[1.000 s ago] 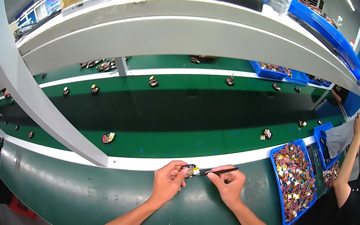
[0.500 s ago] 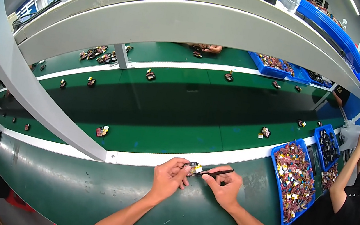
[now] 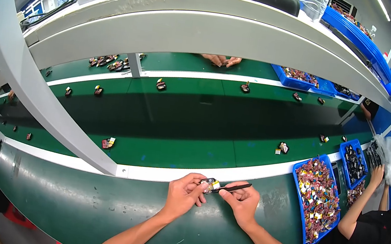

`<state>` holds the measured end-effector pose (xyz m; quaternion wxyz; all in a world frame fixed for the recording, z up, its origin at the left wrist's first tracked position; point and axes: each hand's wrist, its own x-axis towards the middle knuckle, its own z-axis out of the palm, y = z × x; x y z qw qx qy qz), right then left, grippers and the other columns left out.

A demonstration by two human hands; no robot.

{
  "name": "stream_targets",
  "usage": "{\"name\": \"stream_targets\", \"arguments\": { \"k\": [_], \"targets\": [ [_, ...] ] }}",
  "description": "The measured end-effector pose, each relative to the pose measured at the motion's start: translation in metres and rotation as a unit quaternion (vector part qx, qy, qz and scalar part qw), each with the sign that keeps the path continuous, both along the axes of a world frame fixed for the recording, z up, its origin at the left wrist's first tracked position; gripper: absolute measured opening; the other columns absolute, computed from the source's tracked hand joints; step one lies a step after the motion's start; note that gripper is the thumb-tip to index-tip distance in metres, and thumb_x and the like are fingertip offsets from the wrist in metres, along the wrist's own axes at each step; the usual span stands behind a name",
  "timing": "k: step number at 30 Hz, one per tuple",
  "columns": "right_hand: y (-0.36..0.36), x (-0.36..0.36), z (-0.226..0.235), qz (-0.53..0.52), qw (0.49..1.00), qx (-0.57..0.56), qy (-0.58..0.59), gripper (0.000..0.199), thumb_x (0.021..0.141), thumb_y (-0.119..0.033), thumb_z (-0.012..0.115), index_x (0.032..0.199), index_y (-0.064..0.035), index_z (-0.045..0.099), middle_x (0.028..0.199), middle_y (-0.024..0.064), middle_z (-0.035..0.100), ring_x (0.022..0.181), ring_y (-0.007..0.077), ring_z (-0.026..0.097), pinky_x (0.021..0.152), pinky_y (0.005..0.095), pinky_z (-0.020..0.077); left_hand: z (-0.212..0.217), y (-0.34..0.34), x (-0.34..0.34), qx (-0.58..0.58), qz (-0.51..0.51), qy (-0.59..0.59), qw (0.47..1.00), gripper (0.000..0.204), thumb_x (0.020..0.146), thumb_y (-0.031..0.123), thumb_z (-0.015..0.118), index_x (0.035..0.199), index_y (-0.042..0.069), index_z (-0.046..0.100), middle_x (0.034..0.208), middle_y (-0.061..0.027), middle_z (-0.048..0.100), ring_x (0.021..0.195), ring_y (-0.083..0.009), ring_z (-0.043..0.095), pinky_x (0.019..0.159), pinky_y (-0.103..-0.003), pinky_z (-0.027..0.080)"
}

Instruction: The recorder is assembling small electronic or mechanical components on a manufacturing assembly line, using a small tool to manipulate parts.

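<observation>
Above the green bench, my left hand (image 3: 184, 192) pinches a small black part (image 3: 207, 182) with a yellow and white label between thumb and fingertips. My right hand (image 3: 244, 205) is closed round slim black tweezers (image 3: 235, 188). Their narrow end points left and meets the part near its label. The fingers of my left hand cover some of the part, so its exact kind cannot be made out.
A green conveyor belt (image 3: 187, 145) runs behind the white rail, carrying several small labelled parts (image 3: 108, 143). At right, a blue tray (image 3: 293, 172) of reddish parts stands beside a blue tray (image 3: 364, 180) of black pieces. A co-worker's hands (image 3: 377, 174) hold a clear bag. A grey shelf beam (image 3: 192, 35) crosses above.
Parts on the belt have shifted slightly left. The co-worker at right has lowered their hands with the clear bag. Both my hands stay almost in place, still holding the part and tweezers.
</observation>
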<state>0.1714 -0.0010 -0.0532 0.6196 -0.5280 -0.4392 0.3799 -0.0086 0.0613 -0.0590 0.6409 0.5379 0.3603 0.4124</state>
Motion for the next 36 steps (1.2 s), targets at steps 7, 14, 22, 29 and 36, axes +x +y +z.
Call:
{"name": "stream_targets", "arguments": {
  "k": [7, 14, 22, 29, 36],
  "targets": [
    [0.0, 0.003, 0.001, 0.03, 0.994, -0.024, 0.098, 0.019, 0.085, 0.01, 0.074, 0.099, 0.0062, 0.063, 0.089, 0.0109, 0.072, 0.079, 0.009, 0.069, 0.064, 0.0179, 0.0509, 0.0, 0.0, 0.0, 0.006, -0.012, 0.0, 1.0, 0.023, 0.098, 0.003, 0.061, 0.117, -0.01, 0.061, 0.085, -0.0138, 0.07, 0.065, -0.0179, 0.07, 0.051, -0.027, 0.056],
    [0.002, 0.005, -0.005, 0.03, 0.996, -0.038, 0.069, 0.019, 0.085, 0.011, 0.074, 0.099, 0.0061, 0.063, 0.087, 0.0096, 0.071, 0.078, 0.0077, 0.067, 0.063, 0.0174, 0.0496, -0.002, 0.002, -0.001, 0.008, -0.013, -0.002, 1.0, 0.022, 0.099, 0.003, 0.061, 0.117, -0.009, 0.062, 0.085, -0.014, 0.07, 0.065, -0.0181, 0.07, 0.051, -0.027, 0.056],
    [-0.003, 0.008, 0.002, 0.029, 0.999, -0.019, 0.042, 0.017, 0.085, 0.011, 0.072, 0.097, 0.0029, 0.062, 0.086, 0.0084, 0.071, 0.076, 0.0078, 0.068, 0.064, 0.0181, 0.0503, -0.003, 0.005, -0.003, 0.0, -0.05, -0.025, 0.998, 0.024, 0.1, 0.005, 0.06, 0.12, -0.008, 0.061, 0.091, -0.0139, 0.07, 0.068, -0.0179, 0.07, 0.053, -0.026, 0.055],
    [-0.005, 0.003, 0.006, -0.001, 0.999, 0.026, 0.029, 0.017, 0.084, 0.006, 0.077, 0.095, 0.0013, 0.065, 0.074, -0.0026, 0.064, 0.057, -0.0033, 0.044, 0.049, 0.0157, 0.0303, 0.002, 0.003, -0.007, 0.021, -0.087, -0.044, 0.995, 0.03, 0.097, 0.004, 0.064, 0.125, -0.006, 0.06, 0.101, -0.0124, 0.071, 0.074, -0.0159, 0.07, 0.055, -0.023, 0.051],
    [-0.004, 0.001, 0.009, -0.014, 0.999, 0.03, 0.026, 0.017, 0.083, 0.007, 0.078, 0.093, 0.0007, 0.066, 0.07, -0.0052, 0.059, 0.055, -0.0037, 0.04, 0.048, 0.016, 0.0273, 0.003, 0.005, -0.007, 0.033, -0.083, -0.026, 0.996, 0.033, 0.093, 0.0, 0.068, 0.125, -0.006, 0.06, 0.102, -0.0131, 0.071, 0.075, -0.0153, 0.07, 0.055, -0.023, 0.052]
  ]
}}
